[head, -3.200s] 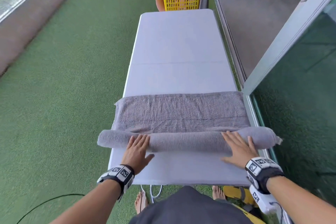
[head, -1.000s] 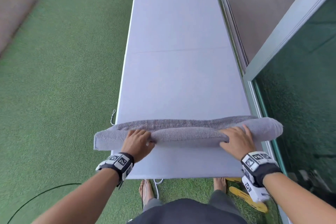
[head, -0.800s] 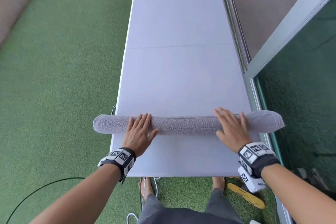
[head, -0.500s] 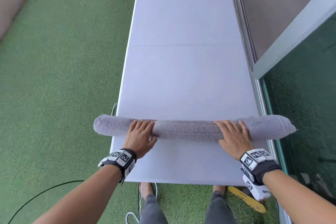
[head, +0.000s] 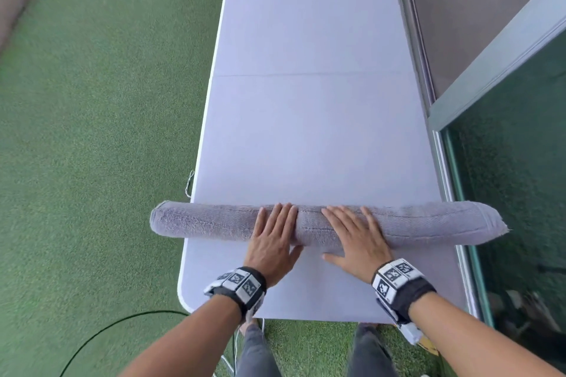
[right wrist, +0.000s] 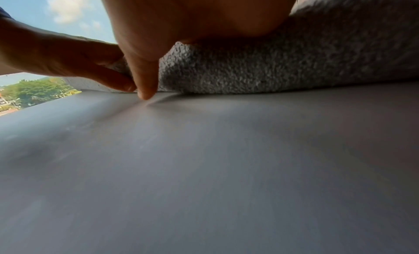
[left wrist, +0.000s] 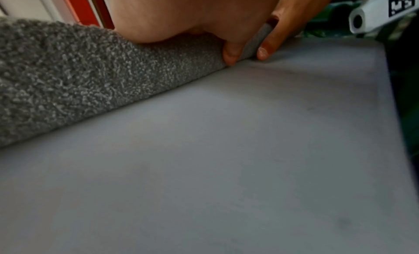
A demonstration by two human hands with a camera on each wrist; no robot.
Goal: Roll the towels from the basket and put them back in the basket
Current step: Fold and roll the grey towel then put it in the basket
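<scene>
A grey towel [head: 214, 222] lies as one long roll across the near part of the white table [head: 306, 131]. Both of its ends hang past the table's sides. My left hand [head: 274, 236] and right hand [head: 355, 236] lie flat on the middle of the roll, side by side, with straight fingers pressing down. In the left wrist view the towel [left wrist: 79, 75] runs under my palm [left wrist: 181, 12]. In the right wrist view the roll [right wrist: 294, 60] sits under my right hand [right wrist: 181, 16], whose thumb touches the tabletop. The basket is out of view.
Green artificial turf [head: 92, 131] surrounds the table. A sliding glass door frame [head: 490, 49] runs close along the table's right side. A black cable [head: 122, 324] lies on the turf at the near left. My legs [head: 257, 352] stand at the table's front edge.
The flat part of the towel has been rolled up into the roll. Both hands have slid from the outer parts of the roll to its middle.
</scene>
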